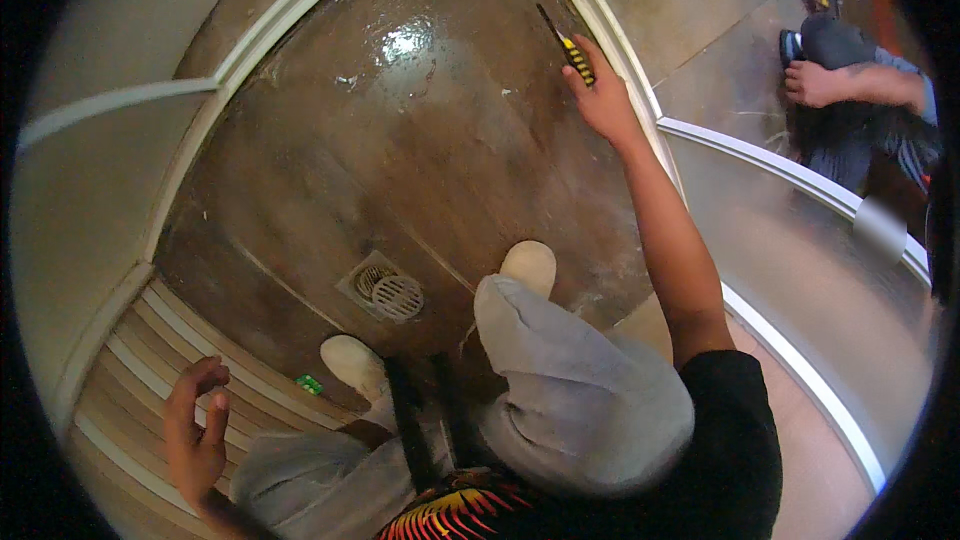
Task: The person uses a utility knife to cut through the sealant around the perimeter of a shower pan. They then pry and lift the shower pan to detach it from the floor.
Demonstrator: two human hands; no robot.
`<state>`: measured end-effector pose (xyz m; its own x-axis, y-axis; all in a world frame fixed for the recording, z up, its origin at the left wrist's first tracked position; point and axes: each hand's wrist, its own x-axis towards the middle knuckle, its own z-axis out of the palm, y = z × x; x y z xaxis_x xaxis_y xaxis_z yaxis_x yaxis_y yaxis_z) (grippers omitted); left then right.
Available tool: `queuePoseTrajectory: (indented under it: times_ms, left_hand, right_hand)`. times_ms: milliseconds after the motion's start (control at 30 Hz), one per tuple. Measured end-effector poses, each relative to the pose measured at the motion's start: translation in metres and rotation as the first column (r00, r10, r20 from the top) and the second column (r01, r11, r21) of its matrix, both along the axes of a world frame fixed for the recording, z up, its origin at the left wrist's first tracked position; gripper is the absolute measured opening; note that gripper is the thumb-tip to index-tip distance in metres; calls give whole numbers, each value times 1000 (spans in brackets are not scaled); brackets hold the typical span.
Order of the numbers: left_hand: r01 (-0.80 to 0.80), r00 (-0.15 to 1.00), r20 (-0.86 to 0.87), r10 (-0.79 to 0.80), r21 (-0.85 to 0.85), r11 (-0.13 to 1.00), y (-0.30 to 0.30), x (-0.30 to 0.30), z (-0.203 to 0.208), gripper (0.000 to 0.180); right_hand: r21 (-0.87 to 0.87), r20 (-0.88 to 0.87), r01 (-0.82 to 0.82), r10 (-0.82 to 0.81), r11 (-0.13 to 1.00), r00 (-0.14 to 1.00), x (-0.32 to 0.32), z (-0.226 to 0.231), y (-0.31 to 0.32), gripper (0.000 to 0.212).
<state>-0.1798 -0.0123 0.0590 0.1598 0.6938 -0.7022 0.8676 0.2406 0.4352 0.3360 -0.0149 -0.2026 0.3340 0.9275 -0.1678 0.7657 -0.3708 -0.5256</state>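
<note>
My right hand (pixel 605 100) reaches to the far right and is closed around the yellow-and-black handle of a screwdriver (pixel 577 58). Its thin dark shaft points away from me, close to the pale frame strip (pixel 625 65) along the floor's edge. Its tip appears to be at or just above the wet brown floor (pixel 430 130); I cannot tell whether they touch. At the lower left my left hand (pixel 197 430) is raised over the striped surface, fingers loosely bent and apart from the thumb, with nothing in it.
A floor drain (pixel 360 268) has its round grate (pixel 397 297) lying partly off the opening, between my pale shoes. A small green packet (pixel 309 384) lies by the striped surface (pixel 130 380). Glass panels with a white rail (pixel 770 160) stand right; beyond them a person (pixel 850 90) crouches.
</note>
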Motion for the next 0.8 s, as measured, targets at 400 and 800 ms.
queuePoseTrajectory:
  times_ms: [400,800]
  left_hand:
    - [342,937,-86,-338,35,939,56,123,-57,28]
    - [409,858,-331,-392,-20,912,64,156,70,31]
  right_hand:
    - [-387,-896,271,-429,881,114,-21,-11,74,34]
    - [-335,-903,135,-359,932,237,-41,13,67,46]
